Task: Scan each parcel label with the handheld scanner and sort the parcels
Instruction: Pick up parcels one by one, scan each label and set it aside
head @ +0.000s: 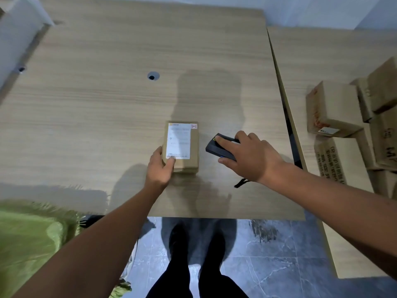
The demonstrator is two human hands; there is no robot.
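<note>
My left hand (160, 166) holds the parcel (181, 147) near the bench's (96, 104) front edge; my right hand (247, 155) grips the scanner (214, 148). Next, I think, aim at the label (179, 140).

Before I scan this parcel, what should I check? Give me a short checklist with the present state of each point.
1. Label faces up on the parcel: ok.
2. Left hand holds the parcel: ok.
3. Label fully uncovered: not ok, the thumb lies on its lower corner.
4. Right hand grips the scanner: ok.
5. Scanner above the label: not ok, it is beside the parcel.
6. Barcode readable: cannot tell, print is blurred.
</note>
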